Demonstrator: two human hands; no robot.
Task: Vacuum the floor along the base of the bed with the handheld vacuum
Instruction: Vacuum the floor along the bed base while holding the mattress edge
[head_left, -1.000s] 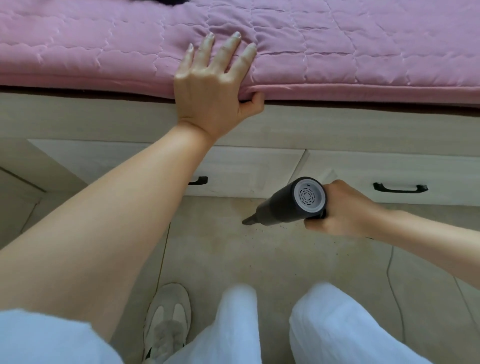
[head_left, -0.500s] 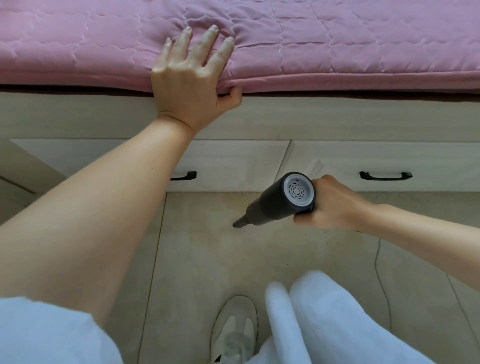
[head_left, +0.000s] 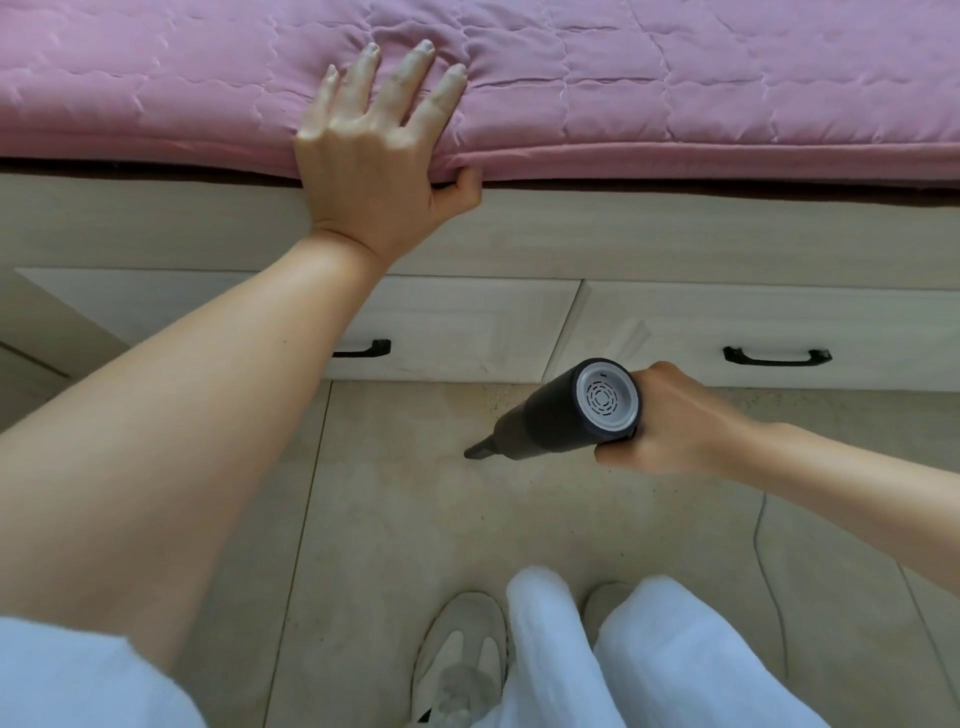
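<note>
From the head camera, the only view I have, I count one handheld vacuum (head_left: 563, 415), two hands, two drawer fronts with one black handle each, and two shoes, of which the right one is mostly hidden behind white trouser legs (head_left: 649, 654).

I see the right hand (head_left: 670, 421) wrapped around the rear of the vacuum, fingers curled under the body. That unit is a dark cylinder with a pale grey end cap bearing ringed vent slots, narrowing to a thin dark nozzle (head_left: 480, 448). It hangs tilted down and to the left, nozzle tip at the tiled floor (head_left: 405, 519), just in front of the right drawer (head_left: 769, 332). Whether the tip touches the tile I cannot tell.

I see the left hand (head_left: 379, 156) lying flat on the edge of the pink quilted cover (head_left: 675, 78), fingers spread and straight, thumb hooked under the hem. Its forearm partly covers the left drawer handle (head_left: 363, 349). The right drawer handle (head_left: 776, 356) shows whole. Dark specks lie on the tile near the drawer base.
</note>
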